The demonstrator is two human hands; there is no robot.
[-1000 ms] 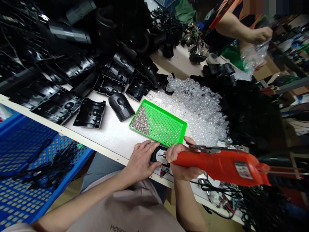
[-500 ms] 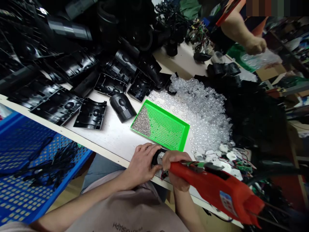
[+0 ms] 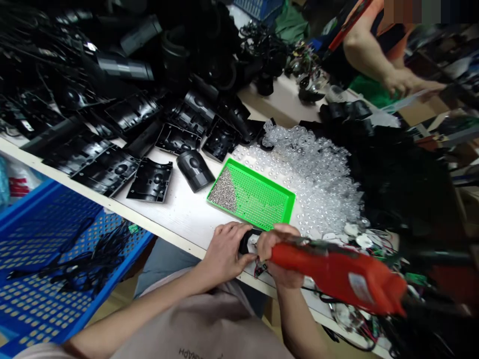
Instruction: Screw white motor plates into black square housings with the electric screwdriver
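Note:
My left hand (image 3: 225,249) is closed around a small black part (image 3: 246,242) with a pale disc-like face, at the table's front edge. Wires hang below it. In my right hand (image 3: 279,254) is a red electric screwdriver (image 3: 329,271), held level with its tip end against or very close to the part; my fingers hide the tip. Just behind both hands lies a green perforated tray (image 3: 262,197), and small metal screws (image 3: 224,192) are heaped at its left end.
Black plastic housing halves (image 3: 151,179) cover the table's left side. Clear plastic lenses (image 3: 314,169) pile up right of the tray, near white discs and wires (image 3: 362,242). A blue basket (image 3: 75,309) with black cables stands at lower left. Another person's hands (image 3: 404,82) work at upper right.
The screwdriver's rear end has swung up slightly while both hands keep their holds. The view has shifted a little. The other person's hands have moved over a box.

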